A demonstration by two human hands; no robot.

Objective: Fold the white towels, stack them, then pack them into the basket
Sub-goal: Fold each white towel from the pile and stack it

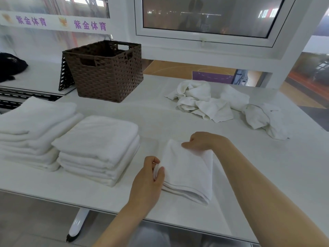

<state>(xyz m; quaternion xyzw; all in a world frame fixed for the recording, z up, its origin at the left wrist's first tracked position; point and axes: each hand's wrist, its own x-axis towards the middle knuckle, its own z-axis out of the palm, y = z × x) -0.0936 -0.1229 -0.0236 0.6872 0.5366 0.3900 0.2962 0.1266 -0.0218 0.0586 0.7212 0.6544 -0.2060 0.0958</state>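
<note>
A folded white towel [188, 173] lies near the table's front edge. My left hand [147, 177] pinches its near left corner. My right hand [204, 140] pinches its far edge. To the left stands a stack of folded white towels [99, 148], and a second, flatter stack of folded towels [33, 129] lies further left. A heap of crumpled white towels [224, 106] lies at the back right. The brown woven basket [106, 70] stands at the back left; its inside is dark.
The white table [267, 166] ends close in front of me, with its leg [78, 225] below on the left. A black woven panel [65, 75] leans against the basket's left side. A dark garment [10, 65] lies far left. A window is behind.
</note>
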